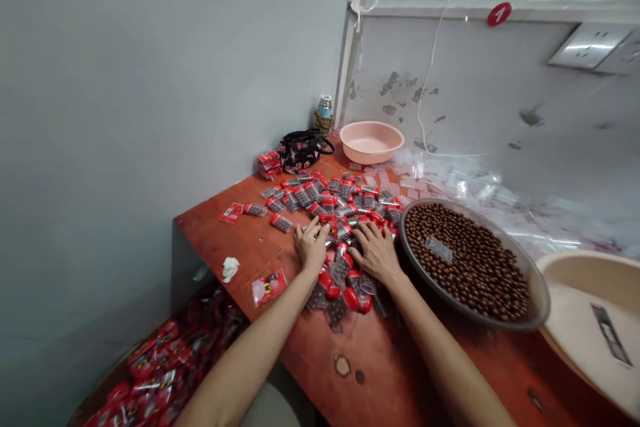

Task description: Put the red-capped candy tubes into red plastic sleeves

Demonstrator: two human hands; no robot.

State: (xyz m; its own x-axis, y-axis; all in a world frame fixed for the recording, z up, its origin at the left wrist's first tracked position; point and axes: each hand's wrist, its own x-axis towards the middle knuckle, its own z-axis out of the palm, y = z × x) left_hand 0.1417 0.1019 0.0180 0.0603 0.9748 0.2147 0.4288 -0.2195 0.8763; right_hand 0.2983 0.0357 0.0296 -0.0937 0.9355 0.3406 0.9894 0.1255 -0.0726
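Observation:
Both hands rest on a spread pile of small clear boxes with red caps (pixel 305 195), filled with dark balls, on the red-brown table (pixel 360 353). My left hand (pixel 313 243) lies on the pile's left part, fingers spread forward over the boxes. My right hand (pixel 375 250) is on the right part, its fingers apart among red caps. I see neither hand gripping a box, though some fingertips are partly hidden. Right of my right hand stands a grey basin (pixel 540 297) of round brown balls (pixel 470 260), with a clear empty box (pixel 439 248) on top.
Printed red cards (pixel 269 287) and a crumpled tissue (pixel 231 269) lie left. Behind are a card stack (pixel 269 165), a dark bag (pixel 300 153), a can (pixel 325 107) and a pink basin (pixel 371 140). Clear boxes line the wall. Right is a cream tub (pixel 575 307); red packets (pixel 160 360) lie below.

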